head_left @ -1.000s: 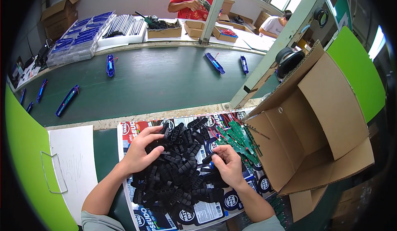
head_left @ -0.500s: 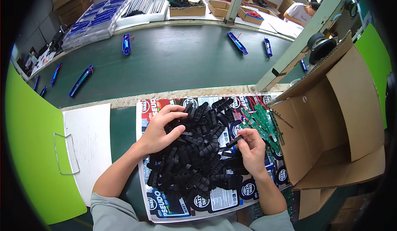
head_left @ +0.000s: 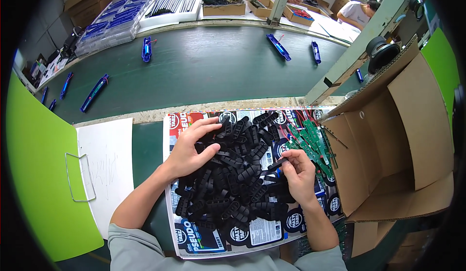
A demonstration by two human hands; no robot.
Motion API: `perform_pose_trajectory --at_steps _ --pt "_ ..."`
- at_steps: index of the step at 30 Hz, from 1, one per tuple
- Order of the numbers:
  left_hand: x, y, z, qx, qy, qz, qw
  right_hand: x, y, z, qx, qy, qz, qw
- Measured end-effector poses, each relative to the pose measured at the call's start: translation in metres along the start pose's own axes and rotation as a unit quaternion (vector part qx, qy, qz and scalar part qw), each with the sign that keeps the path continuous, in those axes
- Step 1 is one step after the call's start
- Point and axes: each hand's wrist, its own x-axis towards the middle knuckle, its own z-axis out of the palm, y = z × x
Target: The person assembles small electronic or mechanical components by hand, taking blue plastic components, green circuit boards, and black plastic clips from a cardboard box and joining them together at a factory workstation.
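Note:
A heap of black plastic pieces (head_left: 228, 183), long and ridged with slots, lies on a stack of printed sheets (head_left: 204, 252) in front of me. At the heap's upper left rests my left hand (head_left: 196, 147), fingers apart, touching the pieces, with nothing gripped. On the right side my right hand (head_left: 298, 171) pinches one black plastic piece (head_left: 277, 164) between thumb and fingers, held over the heap's edge. Beyond that hand lie green circuit boards (head_left: 310, 140) with red wires, beside the heap.
An open cardboard box (head_left: 374, 149) lies on its side at the right. Across the green conveyor belt (head_left: 194, 72) are several blue casings (head_left: 278, 47). A metal post (head_left: 349, 62) rises at the right. At left are a green panel (head_left: 46, 174) and white paper (head_left: 109, 169). A person (head_left: 357, 13) sits far right.
Both hands keep nearly the same pose; the right still pinches the black piece. The whole view has shifted slightly. The standing person's hands at the back have moved lower.

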Motion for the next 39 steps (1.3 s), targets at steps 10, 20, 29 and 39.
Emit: perform_pose_trajectory --at_steps 10,20,29,39 --pt "0.001 -0.005 0.006 -0.111 0.031 -0.047 0.992 0.001 0.002 -0.001 -0.01 0.011 0.003 1.0" --pt "0.002 -0.004 0.005 -0.077 0.027 -0.039 0.996 0.002 0.001 -0.001 -0.012 0.003 0.001 1.0" --pt "0.005 0.004 0.004 -0.043 0.016 -0.032 0.998 0.002 -0.006 -0.006 -0.05 -0.035 0.002 0.998" --pt "0.006 0.002 0.005 -0.031 0.017 -0.024 0.999 0.001 -0.003 -0.006 -0.054 -0.035 0.004 0.998"
